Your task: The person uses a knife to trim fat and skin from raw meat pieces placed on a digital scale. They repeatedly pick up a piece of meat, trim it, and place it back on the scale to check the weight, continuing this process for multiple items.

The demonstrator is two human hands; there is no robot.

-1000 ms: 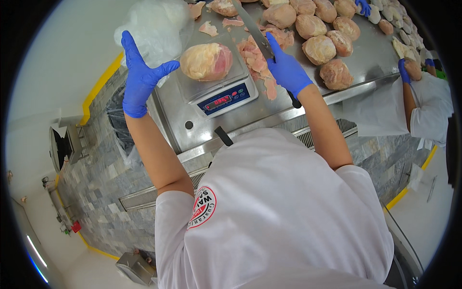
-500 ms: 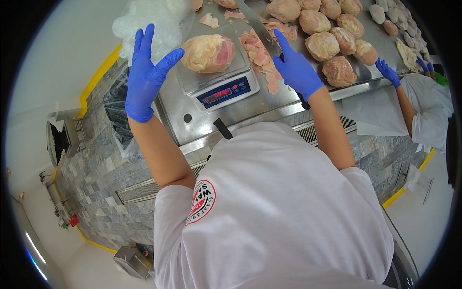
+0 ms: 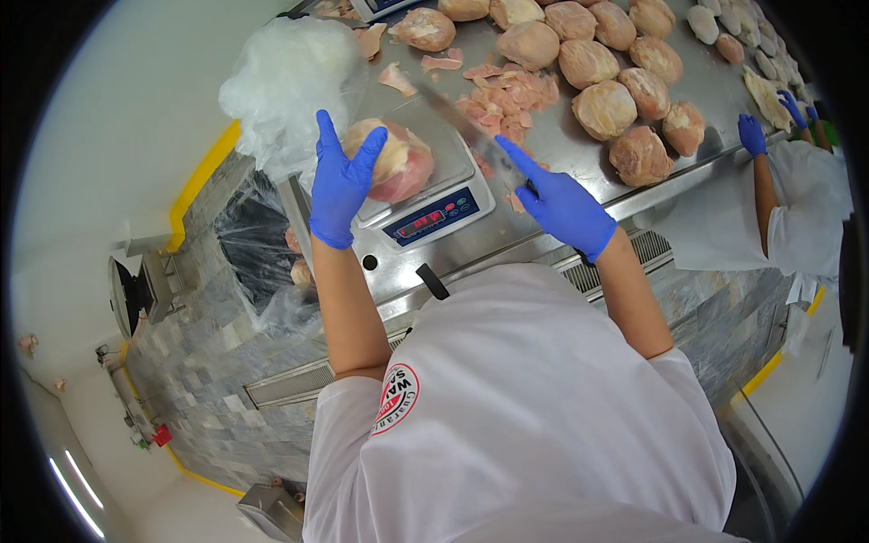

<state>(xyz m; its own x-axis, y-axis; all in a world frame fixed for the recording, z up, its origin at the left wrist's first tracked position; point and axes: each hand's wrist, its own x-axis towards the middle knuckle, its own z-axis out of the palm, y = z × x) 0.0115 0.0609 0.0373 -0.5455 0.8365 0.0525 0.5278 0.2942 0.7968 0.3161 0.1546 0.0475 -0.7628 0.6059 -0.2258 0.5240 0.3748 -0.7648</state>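
Head view shows a left blue-gloved hand (image 3: 342, 195), grip spread beside the rounded pale-pink meat (image 3: 409, 176) on the flat white-and-steel scale (image 3: 434, 217), while a right blue-gloved hand (image 3: 568, 213) clasps a long steel knife (image 3: 455, 116) (blade blurred), forefinger extended, probably for control.

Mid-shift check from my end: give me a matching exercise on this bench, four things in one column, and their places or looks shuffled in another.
Column one:
1. Knife
2. Digital scale
3. Plastic bag
4. Meat trimmings

Column two:
A. Whitish and translucent, bunched up
B. Under a rounded meat piece
C. Scattered in thin pink pieces
D. In the gloved right hand

Right pairs: 1-D, 2-B, 3-A, 4-C.
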